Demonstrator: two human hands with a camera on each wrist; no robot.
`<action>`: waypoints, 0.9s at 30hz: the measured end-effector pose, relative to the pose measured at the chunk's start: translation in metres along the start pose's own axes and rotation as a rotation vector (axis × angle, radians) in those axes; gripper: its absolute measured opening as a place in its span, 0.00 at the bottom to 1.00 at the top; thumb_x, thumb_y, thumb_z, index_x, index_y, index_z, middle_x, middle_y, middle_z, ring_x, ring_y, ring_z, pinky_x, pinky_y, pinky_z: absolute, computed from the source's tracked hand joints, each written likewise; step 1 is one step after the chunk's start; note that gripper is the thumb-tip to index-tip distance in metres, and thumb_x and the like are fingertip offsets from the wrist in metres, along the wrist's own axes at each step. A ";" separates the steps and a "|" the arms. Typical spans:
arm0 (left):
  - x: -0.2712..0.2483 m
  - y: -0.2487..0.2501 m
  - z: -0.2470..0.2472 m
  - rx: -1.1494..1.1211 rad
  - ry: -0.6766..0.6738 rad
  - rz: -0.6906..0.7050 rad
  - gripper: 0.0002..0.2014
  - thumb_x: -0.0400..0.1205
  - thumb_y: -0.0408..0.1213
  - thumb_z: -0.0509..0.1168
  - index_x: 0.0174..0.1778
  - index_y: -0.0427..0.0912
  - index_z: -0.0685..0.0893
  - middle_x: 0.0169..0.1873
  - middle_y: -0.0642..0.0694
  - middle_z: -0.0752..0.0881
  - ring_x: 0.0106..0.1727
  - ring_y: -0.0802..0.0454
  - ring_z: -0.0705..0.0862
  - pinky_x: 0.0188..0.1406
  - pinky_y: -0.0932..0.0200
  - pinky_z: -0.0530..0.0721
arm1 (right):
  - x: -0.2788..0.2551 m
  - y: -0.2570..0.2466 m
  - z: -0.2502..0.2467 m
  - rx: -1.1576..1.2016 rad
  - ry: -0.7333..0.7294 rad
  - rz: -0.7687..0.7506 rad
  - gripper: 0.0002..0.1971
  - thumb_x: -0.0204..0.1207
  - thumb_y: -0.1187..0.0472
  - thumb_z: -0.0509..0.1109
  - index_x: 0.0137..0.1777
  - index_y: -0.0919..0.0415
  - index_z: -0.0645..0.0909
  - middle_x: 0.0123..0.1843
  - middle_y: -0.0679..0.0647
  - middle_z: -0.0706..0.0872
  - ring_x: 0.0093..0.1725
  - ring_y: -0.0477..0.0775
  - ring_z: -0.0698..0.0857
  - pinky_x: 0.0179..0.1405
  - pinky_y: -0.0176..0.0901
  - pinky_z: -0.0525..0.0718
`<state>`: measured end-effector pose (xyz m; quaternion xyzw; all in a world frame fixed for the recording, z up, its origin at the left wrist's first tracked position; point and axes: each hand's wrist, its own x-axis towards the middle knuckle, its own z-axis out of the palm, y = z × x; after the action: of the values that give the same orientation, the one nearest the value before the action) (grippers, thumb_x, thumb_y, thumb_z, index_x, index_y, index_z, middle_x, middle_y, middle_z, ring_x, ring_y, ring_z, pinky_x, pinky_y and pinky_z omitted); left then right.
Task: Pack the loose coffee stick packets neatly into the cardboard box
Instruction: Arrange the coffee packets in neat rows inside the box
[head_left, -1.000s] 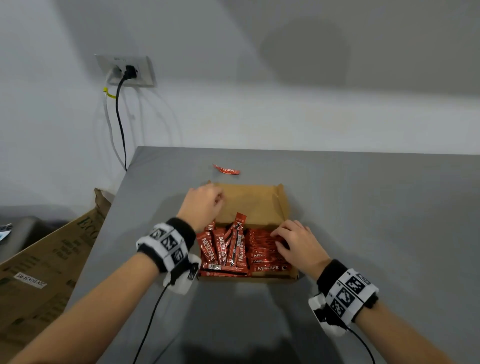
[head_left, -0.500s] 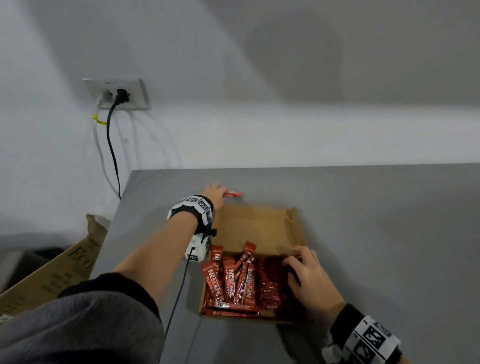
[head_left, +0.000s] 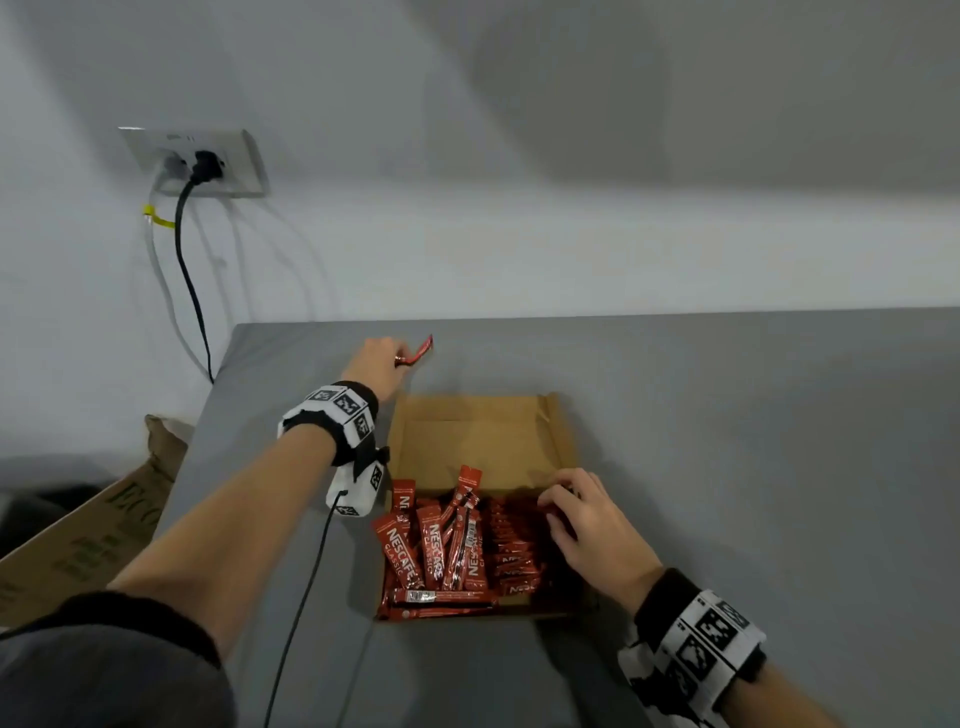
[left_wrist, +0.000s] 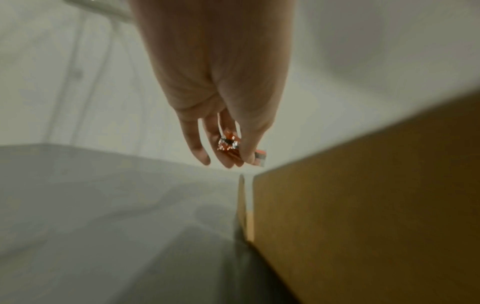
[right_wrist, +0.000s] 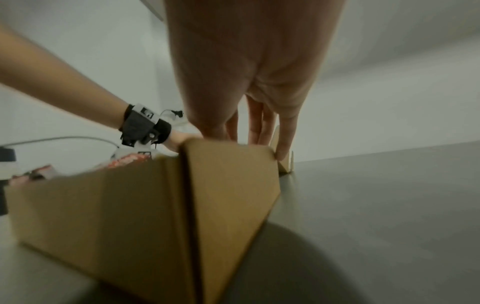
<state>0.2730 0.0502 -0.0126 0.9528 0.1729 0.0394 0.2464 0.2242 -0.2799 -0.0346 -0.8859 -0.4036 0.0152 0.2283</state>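
Observation:
An open cardboard box (head_left: 483, 441) lies on the grey table (head_left: 753, 441), its near half filled with red coffee stick packets (head_left: 447, 545). Those on the right are stacked in a row, those on the left lie loose and crossed. Beyond the box's far left corner, my left hand (head_left: 397, 358) pinches one end of a single red packet (head_left: 422, 349), which tilts up off the table. The left wrist view shows that packet (left_wrist: 230, 145) between thumb and fingers, beside the box wall (left_wrist: 363, 205). My right hand (head_left: 558, 506) rests its fingers on the stacked row, reaching over the box wall (right_wrist: 116, 205).
The table's left edge runs close to the box. Below it on the floor stands a large brown carton (head_left: 93, 535). A wall socket with a black plug (head_left: 202, 166) and hanging cables is at the back left. A black wrist cable (head_left: 306, 587) trails across the table.
My left hand went from the box's far wall out to the loose packet behind it and has picked it up by one end. My right hand stayed on the stacked packets.

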 end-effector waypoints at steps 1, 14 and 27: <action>-0.010 0.006 -0.007 -0.072 0.066 0.036 0.08 0.80 0.30 0.64 0.53 0.34 0.85 0.50 0.34 0.87 0.52 0.39 0.84 0.53 0.52 0.80 | 0.000 -0.004 -0.004 -0.005 0.014 -0.005 0.07 0.77 0.65 0.67 0.54 0.61 0.81 0.59 0.54 0.77 0.62 0.52 0.75 0.62 0.49 0.80; -0.181 0.076 0.012 -0.470 -0.227 0.274 0.05 0.80 0.37 0.67 0.50 0.47 0.86 0.41 0.58 0.87 0.43 0.70 0.84 0.45 0.72 0.80 | 0.012 -0.037 -0.023 0.424 0.139 0.040 0.06 0.78 0.62 0.68 0.53 0.57 0.84 0.42 0.42 0.85 0.38 0.38 0.83 0.43 0.37 0.83; -0.211 0.068 0.017 -0.677 0.093 0.267 0.09 0.74 0.23 0.70 0.39 0.41 0.90 0.36 0.54 0.90 0.38 0.59 0.88 0.44 0.69 0.84 | -0.008 -0.035 -0.022 0.637 0.248 -0.022 0.07 0.74 0.54 0.71 0.43 0.56 0.86 0.40 0.44 0.88 0.43 0.42 0.86 0.46 0.30 0.82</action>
<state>0.0995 -0.0868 0.0081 0.8287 0.0352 0.1696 0.5321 0.1984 -0.2741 -0.0016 -0.7608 -0.3570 0.0304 0.5411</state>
